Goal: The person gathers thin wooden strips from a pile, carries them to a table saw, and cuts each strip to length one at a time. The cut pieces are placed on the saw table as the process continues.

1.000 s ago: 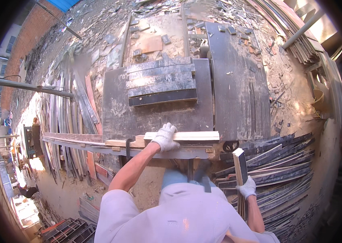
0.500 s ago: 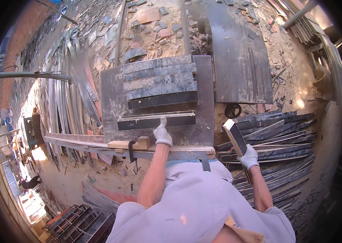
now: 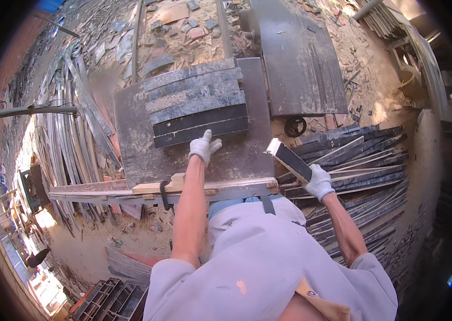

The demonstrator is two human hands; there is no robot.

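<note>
My left hand (image 3: 203, 146), in a pale work glove, has its fingers apart and presses against the near edge of a dark-faced plywood strip (image 3: 183, 137). That strip lies flush against a row of grey-stained strips (image 3: 196, 96) on the brown worktable (image 3: 231, 163). Off the table's right side, my gloved right hand (image 3: 319, 183) is closed round a short bundle of dark-faced plywood strips (image 3: 291, 162). The bundle tilts up to the left, showing pale cut ends. My palm hides part of its lower end.
A wooden rail (image 3: 226, 187) with a black clamp (image 3: 165, 196) runs along the table's front. Long dark strips (image 3: 365, 182) are piled at right, below a black handwheel (image 3: 295, 127). Another table (image 3: 306, 64) stands far right. Long slats (image 3: 71, 123) lie left; offcuts litter the ground.
My left hand has pushed the near strip away from me, against the row. My right hand still holds its bundle. The whole view has shifted slightly.
</note>
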